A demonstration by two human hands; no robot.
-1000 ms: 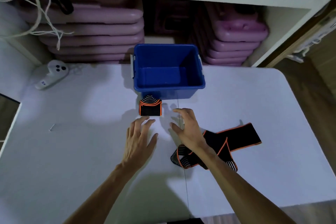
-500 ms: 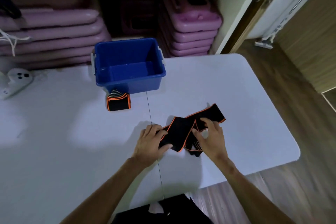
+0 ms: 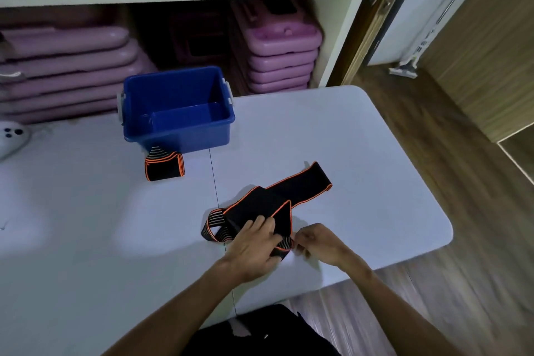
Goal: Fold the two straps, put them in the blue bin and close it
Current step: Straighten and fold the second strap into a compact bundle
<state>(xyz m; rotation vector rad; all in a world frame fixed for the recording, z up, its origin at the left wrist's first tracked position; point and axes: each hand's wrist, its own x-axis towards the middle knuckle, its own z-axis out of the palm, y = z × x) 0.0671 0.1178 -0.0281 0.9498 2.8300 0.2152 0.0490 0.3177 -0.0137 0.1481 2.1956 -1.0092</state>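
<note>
An open blue bin (image 3: pixel 177 127) stands on the white table (image 3: pixel 86 225) near the shelf, with nothing inside it and no lid in sight. One folded black strap with orange edges (image 3: pixel 164 166) lies right in front of the bin. The second strap (image 3: pixel 268 202), black with orange trim, sprawls loosely toward the right of the table. My left hand (image 3: pixel 254 248) grips its near end from the left. My right hand (image 3: pixel 320 243) pinches the same striped end from the right.
A white game controller (image 3: pixel 11 136) lies at the table's left edge. Purple cases (image 3: pixel 277 61) are stacked on the shelf behind the bin. The table's rounded right corner (image 3: pixel 445 228) drops to a wooden floor. A door (image 3: pixel 375 9) stands to the right.
Both hands left the folded strap by the bin, moved right to the loose strap and took hold of its near end. My view swung right.
</note>
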